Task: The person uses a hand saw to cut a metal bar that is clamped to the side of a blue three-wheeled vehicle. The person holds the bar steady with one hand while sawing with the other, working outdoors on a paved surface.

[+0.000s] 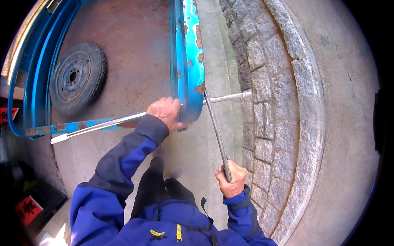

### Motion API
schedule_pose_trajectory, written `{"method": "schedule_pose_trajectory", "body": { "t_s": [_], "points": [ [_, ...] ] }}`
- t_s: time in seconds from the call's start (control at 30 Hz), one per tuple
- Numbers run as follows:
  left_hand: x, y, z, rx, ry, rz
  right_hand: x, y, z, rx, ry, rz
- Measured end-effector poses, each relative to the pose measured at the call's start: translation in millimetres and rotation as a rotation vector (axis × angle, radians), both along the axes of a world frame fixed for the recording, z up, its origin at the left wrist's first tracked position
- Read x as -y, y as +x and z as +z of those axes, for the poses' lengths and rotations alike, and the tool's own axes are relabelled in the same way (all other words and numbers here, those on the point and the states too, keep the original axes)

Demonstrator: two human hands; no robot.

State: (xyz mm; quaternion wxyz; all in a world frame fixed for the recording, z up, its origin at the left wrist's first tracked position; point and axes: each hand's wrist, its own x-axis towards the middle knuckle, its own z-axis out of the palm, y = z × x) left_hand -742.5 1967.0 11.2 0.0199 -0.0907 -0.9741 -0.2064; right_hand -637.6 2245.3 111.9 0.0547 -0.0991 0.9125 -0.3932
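Note:
My left hand (165,112) is closed over the near right corner of a blue cart (192,57) with peeling paint. A silver pole with a white end (104,124) runs along the cart's near edge and passes beneath that hand. Whether the fingers also grip the pole is hidden. Right of the cart, a silver bar (227,97) sticks out towards the stone wall; I cannot tell if it is the same pole. My right hand (232,178) is wrapped round the lower end of a grey metal rod (216,127). The rod's far end meets the cart's outer side.
A spare wheel (78,78) lies on the cart's rusty bed (135,45). A curved stone-block wall (271,94) borders the paving on the right. Dark items and a red sheet with black marks (28,210) are at lower left. My legs (154,180) stand behind the cart.

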Motion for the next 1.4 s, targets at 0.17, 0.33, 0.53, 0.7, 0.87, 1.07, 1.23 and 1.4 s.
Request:
{"method": "schedule_pose_trajectory", "body": {
  "t_s": [0.17, 0.33, 0.53, 0.7, 0.87, 1.07, 1.23, 1.4],
  "points": [
    [0.4, 0.3, 7.3, 0.035, -0.005, -0.011, -3.8, 9.9, 13.0, 0.035, 0.046, 0.008],
    [-1.3, -0.1, 8.7, 0.066, -0.016, -0.006, -4.0, 6.4, 11.5, 0.087, 0.037, 0.02],
    [-0.7, -0.3, 0.4, -0.023, -0.067, -0.027, 2.2, -3.4, 5.6, 0.032, -0.027, 0.045],
    [-0.5, -1.7, 4.5, 0.028, -0.097, -0.02, -10.4, 3.9, 11.3, 0.044, -0.033, 0.08],
    [-1.1, -3.5, -2.5, 0.039, -0.103, -0.05, -16.6, 4.5, 10.9, 0.037, -0.051, 0.075],
    [-1.7, -3.4, 4.2, 0.119, -0.111, -0.061, -3.3, -19.7, -1.8, 0.017, -0.105, 0.067],
    [-4.2, -4.0, 9.8, 0.2, -0.142, -0.047, -0.6, -18.8, -9.2, 0.007, -0.11, 0.039],
    [-0.6, -2.0, 4.3, 0.138, -0.147, -0.05, -10.4, 1.3, 0.7, 0.013, -0.11, 0.037]
  ]
}}
